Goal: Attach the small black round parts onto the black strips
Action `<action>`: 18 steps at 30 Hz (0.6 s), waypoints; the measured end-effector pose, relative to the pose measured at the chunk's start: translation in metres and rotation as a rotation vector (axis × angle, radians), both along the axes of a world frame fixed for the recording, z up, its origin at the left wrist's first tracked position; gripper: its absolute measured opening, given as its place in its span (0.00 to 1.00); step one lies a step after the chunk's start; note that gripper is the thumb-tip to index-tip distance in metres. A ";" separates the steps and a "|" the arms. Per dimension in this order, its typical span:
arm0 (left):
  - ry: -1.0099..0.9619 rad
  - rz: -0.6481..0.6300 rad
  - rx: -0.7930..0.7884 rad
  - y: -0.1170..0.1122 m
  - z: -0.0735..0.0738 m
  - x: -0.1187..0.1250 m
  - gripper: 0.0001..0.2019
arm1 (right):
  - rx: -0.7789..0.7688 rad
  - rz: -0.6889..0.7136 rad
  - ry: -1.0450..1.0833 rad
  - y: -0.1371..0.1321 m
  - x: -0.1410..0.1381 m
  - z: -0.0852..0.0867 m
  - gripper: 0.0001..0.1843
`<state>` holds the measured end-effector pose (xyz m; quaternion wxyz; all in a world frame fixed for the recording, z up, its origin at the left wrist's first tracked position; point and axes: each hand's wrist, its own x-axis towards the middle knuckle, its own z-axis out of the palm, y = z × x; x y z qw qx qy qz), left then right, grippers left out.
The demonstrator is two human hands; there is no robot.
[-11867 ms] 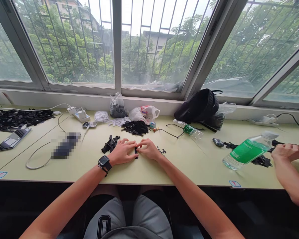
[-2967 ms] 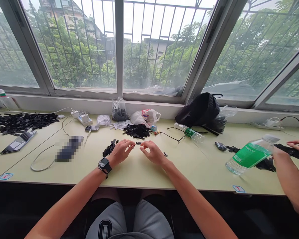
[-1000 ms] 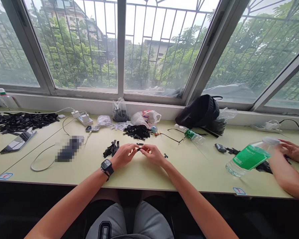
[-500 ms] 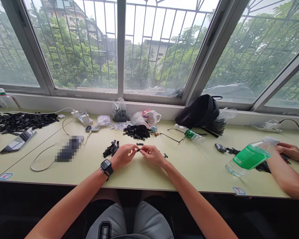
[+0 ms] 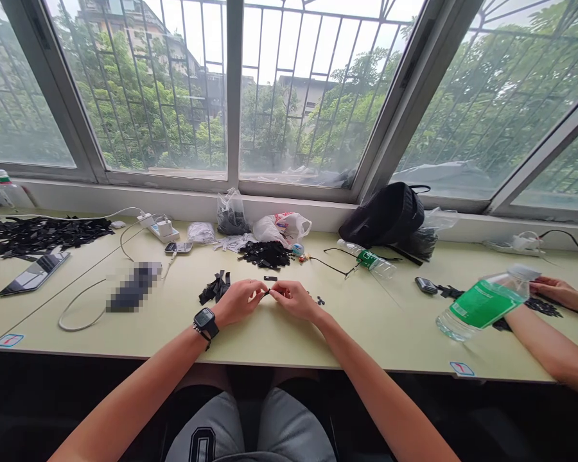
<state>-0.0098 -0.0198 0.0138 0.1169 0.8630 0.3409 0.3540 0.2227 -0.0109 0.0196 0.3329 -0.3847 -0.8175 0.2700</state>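
My left hand (image 5: pixel 242 300) and my right hand (image 5: pixel 293 299) meet above the table, fingertips pinched together on a small black strip (image 5: pixel 266 292). Much of the strip is hidden by the fingers. Just beyond them a short black piece with a pale mark (image 5: pixel 270 278) lies flat. Beside my left hand is a small heap of black strips (image 5: pixel 214 287). A larger pile of black pieces (image 5: pixel 267 255) sits farther back. To the right of my right hand are several tiny dark parts (image 5: pixel 320 300).
A green-labelled water bottle (image 5: pixel 484 305) stands at the right, near another person's arm (image 5: pixel 542 337). Eyeglasses (image 5: pixel 349 268), a lying bottle (image 5: pixel 368 258) and a black bag (image 5: pixel 385 215) are at the back right. Cables, a phone (image 5: pixel 179 248) and a tablet (image 5: pixel 35 273) lie left.
My fingertips have shifted slightly around the black strip, which now tilts differently. The other person's arm at the right has drawn back a little, and the hand at the far left has left view.
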 end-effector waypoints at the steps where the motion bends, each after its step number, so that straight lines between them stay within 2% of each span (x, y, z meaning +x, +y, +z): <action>1: 0.002 0.007 0.002 0.000 0.000 0.000 0.08 | -0.002 -0.002 0.004 0.000 0.000 0.000 0.19; 11: -0.024 0.003 -0.011 -0.003 0.004 0.001 0.10 | -0.008 0.015 -0.004 0.002 0.000 -0.003 0.18; 18: -0.023 -0.015 -0.007 0.001 0.002 0.001 0.07 | -0.034 0.068 0.016 0.000 -0.002 -0.004 0.16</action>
